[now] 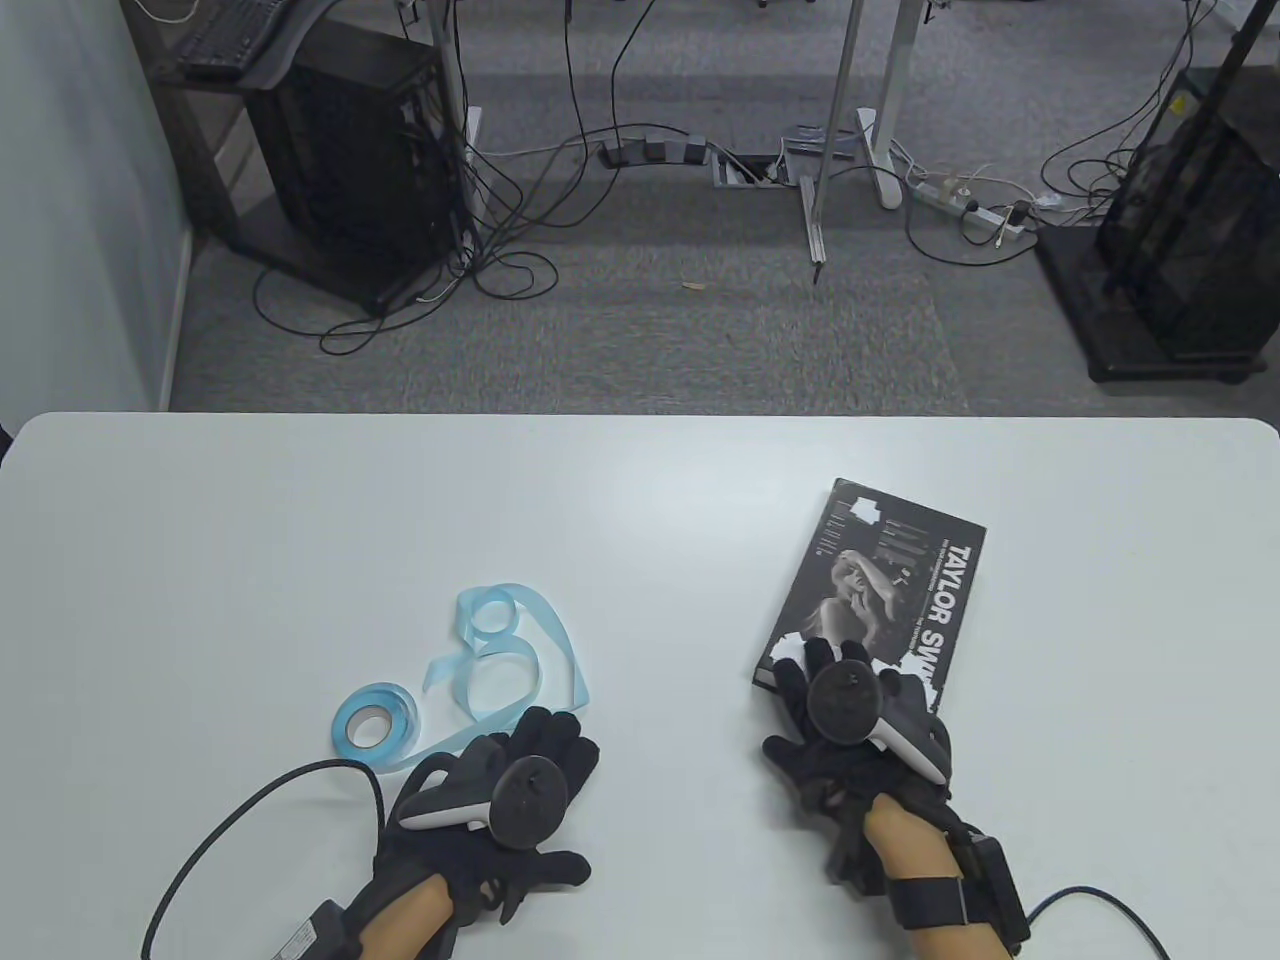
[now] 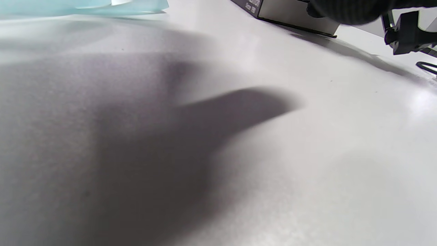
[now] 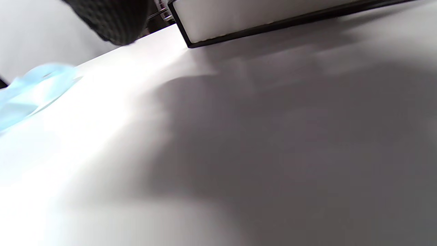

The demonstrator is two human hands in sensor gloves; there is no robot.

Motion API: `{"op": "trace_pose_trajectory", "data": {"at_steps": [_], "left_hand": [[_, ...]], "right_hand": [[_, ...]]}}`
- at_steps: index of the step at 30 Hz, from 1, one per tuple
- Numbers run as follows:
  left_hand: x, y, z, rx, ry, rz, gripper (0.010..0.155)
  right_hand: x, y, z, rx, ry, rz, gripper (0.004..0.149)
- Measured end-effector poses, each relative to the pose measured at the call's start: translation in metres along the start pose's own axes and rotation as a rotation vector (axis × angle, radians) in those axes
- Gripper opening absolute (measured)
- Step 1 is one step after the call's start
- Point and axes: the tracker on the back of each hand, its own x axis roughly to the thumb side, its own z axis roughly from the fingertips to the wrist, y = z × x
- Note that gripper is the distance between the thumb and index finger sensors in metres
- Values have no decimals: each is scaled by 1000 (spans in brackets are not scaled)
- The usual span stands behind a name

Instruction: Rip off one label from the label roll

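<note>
The blue label roll (image 1: pixel 373 725) lies flat on the white worktop (image 1: pixel 250 520) at the near left, its unwound strip (image 1: pixel 515 650) curling away in loose loops toward the middle. The left hand (image 1: pixel 500 795) rests on the strip's run just right of the roll, fingers spread and gripping nothing, so it would do well to pin the roll there. The right hand (image 1: pixel 850 730) lies on the near corner of the Taylor Swift book (image 1: pixel 880 590), fingers apart, and probably should cross to pinch the free end.
</note>
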Motion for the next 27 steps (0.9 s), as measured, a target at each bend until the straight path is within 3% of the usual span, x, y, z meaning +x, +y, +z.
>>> {"op": "trace_pose_trajectory", "data": {"at_steps": [7,14,27], "left_hand": [[0,-1,0,0,-4,1,97],[0,-1,0,0,2,4,97],[0,-1,0,-7,3,7,97]], "right_hand": [[-51,-31,3,-96,121,-156,65],[-88,-44,8,-190,208,-233,62],[-105,-48,10,-242,257,-238,62]]}}
